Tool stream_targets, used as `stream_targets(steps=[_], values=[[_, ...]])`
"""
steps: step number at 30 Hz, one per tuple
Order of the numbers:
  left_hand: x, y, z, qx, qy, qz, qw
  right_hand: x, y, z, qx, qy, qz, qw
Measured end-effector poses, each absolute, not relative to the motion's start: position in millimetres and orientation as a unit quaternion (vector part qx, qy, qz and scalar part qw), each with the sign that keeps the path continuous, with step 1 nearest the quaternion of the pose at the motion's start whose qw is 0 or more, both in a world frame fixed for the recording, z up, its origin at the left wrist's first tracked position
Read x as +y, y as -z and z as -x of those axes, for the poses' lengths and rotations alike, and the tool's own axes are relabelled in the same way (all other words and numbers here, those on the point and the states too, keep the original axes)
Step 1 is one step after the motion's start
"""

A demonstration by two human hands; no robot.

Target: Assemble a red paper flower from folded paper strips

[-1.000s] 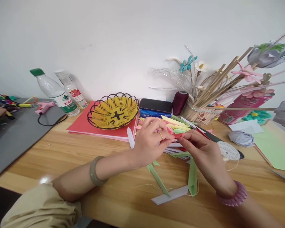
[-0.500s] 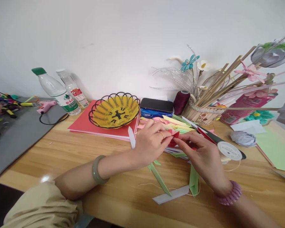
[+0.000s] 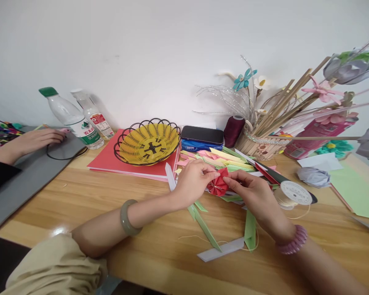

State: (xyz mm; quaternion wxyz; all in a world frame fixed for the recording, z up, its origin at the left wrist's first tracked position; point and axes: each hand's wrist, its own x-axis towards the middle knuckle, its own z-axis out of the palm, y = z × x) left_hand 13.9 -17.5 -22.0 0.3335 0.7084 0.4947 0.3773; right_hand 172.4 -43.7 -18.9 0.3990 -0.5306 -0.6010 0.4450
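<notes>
A red folded-paper flower (image 3: 218,185), pleated like a small fan, is held up between both hands. My left hand (image 3: 194,180) pinches its upper left edge with thumb and fingers. On the other side, the fingertips of my right hand (image 3: 254,192) grip its right edge. Right behind and beneath it lies a pile of folded paper strips (image 3: 230,157) in yellow, pink, green and white. Nearer me, a green strip (image 3: 207,231) and a white strip (image 3: 221,250) rest on the wooden table, with a thin cream string around them.
A yellow woven basket (image 3: 150,143) sits on red paper (image 3: 103,164). Two bottles (image 3: 83,127) stand at the left. A phone (image 3: 202,134) lies on a blue packet. A thread spool (image 3: 292,194) and a pot of craft flowers (image 3: 261,145) are right. Another person's hand (image 3: 39,139) rests on a grey mat.
The red flower has been turned and spread so its pleated face shows. My hands have shifted slightly apart. At the left, the other person's hand has reached right, over the pink glue gun.
</notes>
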Motion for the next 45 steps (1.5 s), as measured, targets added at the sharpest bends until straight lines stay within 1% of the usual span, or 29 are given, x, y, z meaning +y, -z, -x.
stream_targets(steps=[7,11,14,16,19,21,23,25,28,30,38,45], values=[[-12.8,22.6,-13.5,0.468,-0.382,-0.675,0.424,-45.4,16.1,-171.6,-0.566,-0.484,0.531,0.404],[-15.4,22.9,-15.3,0.46,-0.397,-0.683,0.405,-46.0,13.9,-171.8,-0.57,-0.457,0.55,0.405],[-19.7,22.7,-18.1,0.432,-0.448,-0.68,0.388,-47.6,10.8,-171.2,-0.574,-0.421,0.554,0.431],[-21.6,22.0,-20.0,0.407,-0.469,-0.65,0.439,-48.9,8.6,-170.9,-0.569,-0.411,0.543,0.461],[-21.8,20.2,-21.7,0.356,-0.454,-0.59,0.564,-50.1,7.4,-171.2,-0.568,-0.413,0.524,0.482],[-20.6,18.9,-21.5,0.335,-0.445,-0.58,0.594,-50.2,8.3,-172.3,-0.568,-0.411,0.523,0.485],[-19.2,18.0,-20.3,0.338,-0.446,-0.593,0.579,-50.1,9.6,-174.0,-0.576,-0.383,0.531,0.489],[-17.9,17.8,-18.7,0.354,-0.44,-0.608,0.558,-49.9,10.1,-176.1,-0.612,-0.319,0.534,0.489],[-16.5,18.2,-16.4,0.377,-0.437,-0.616,0.537,-49.3,8.9,-179.5,-0.69,-0.231,0.514,0.454],[-15.9,17.9,-15.4,0.381,-0.45,-0.614,0.524,-48.4,8.3,-181.7,-0.71,-0.218,0.511,0.433],[-18.2,16.9,-14.4,0.399,-0.458,-0.648,0.46,-47.1,6.6,-182.9,-0.648,-0.319,0.554,0.415],[-21.3,20.2,-15.6,0.408,-0.446,-0.648,0.464,-47.9,0.3,-178.3,-0.586,-0.421,0.524,0.453]])
